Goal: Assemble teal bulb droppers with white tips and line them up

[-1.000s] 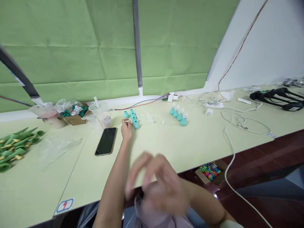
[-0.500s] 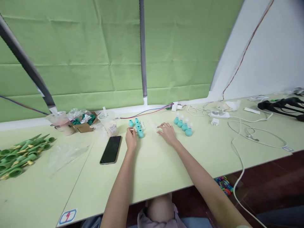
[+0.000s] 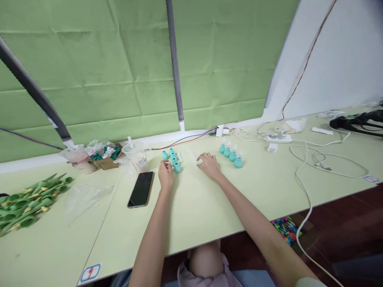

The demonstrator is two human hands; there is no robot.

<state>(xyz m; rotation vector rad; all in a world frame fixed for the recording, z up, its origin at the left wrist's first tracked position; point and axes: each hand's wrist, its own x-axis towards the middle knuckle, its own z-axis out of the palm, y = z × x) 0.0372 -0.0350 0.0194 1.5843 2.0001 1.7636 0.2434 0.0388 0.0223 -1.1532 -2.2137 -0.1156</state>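
Note:
Small turquoise bulb-shaped pots (image 3: 177, 167) with open necks stand in a cluster just right of my left hand (image 3: 165, 174). That hand's fingers are curled in beside the cluster, and anything between them is hidden. My right hand (image 3: 208, 166) has its thumb and forefinger closing on a small whitish piece (image 3: 198, 161), too small to make out well. Several clear and white small parts (image 3: 190, 154) lie just beyond its fingertips. To the right, a slanting row of turquoise pots with translucent white tops (image 3: 232, 156) stands upright.
A black phone (image 3: 141, 189) lies left of my left arm. Behind it are a plastic cup (image 3: 136, 156), another cup (image 3: 80, 160) and a cardboard box (image 3: 109, 162). Green tube-shaped pieces (image 3: 32, 201) are piled far left. White cables (image 3: 324, 159) and a power strip (image 3: 278, 138) lie right.
My right thumb and forefinger have come together around the small whitish piece. My left hand stays beside the pots. The camera view has shifted slightly.

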